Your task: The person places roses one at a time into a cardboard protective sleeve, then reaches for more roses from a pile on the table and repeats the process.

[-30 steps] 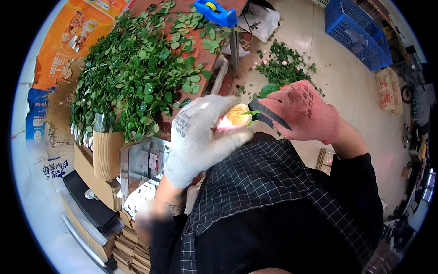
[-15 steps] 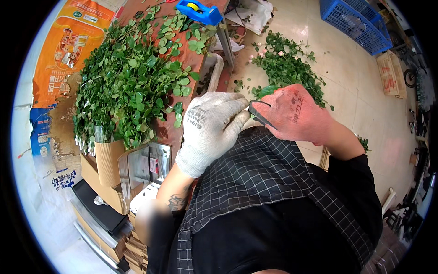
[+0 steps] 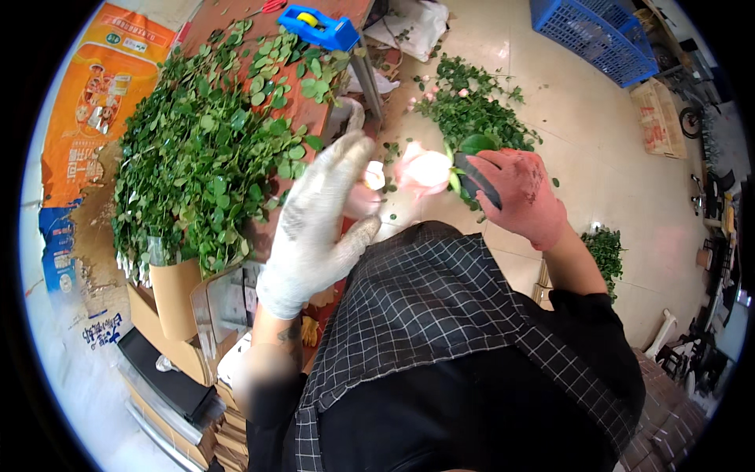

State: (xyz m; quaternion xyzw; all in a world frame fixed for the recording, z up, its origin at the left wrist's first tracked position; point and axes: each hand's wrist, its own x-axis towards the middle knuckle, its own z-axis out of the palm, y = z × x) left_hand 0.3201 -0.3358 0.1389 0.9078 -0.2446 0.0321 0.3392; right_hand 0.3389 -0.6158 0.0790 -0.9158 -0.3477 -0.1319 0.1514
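A pale pink rose [image 3: 422, 171], partly blurred, stands out to the left from my right hand [image 3: 519, 193]. My right hand wears a red glove and is closed around the flower's stem end. A flat black piece [image 3: 481, 182] shows between its fingers; its kind I cannot make out. A green leaf [image 3: 477, 144] sticks up beside the bloom. To the left, my left hand [image 3: 318, 228] in a whitish glove is open, its fingers stretched upward, apart from the rose. Small blurred whitish-pink pieces [image 3: 374, 175] show beside its fingers.
A big heap of leafy green stems [image 3: 204, 141] covers the reddish table [image 3: 271, 230] at left. A blue tape dispenser [image 3: 318, 27] sits at its far end. On the floor lie pink roses with foliage [image 3: 476, 106]. A blue crate [image 3: 594, 39] stands far right.
My hands, together before, have moved apart. The left has opened and gone left; the right has turned and shifted slightly. The pink rose, hidden earlier, now shows between them.
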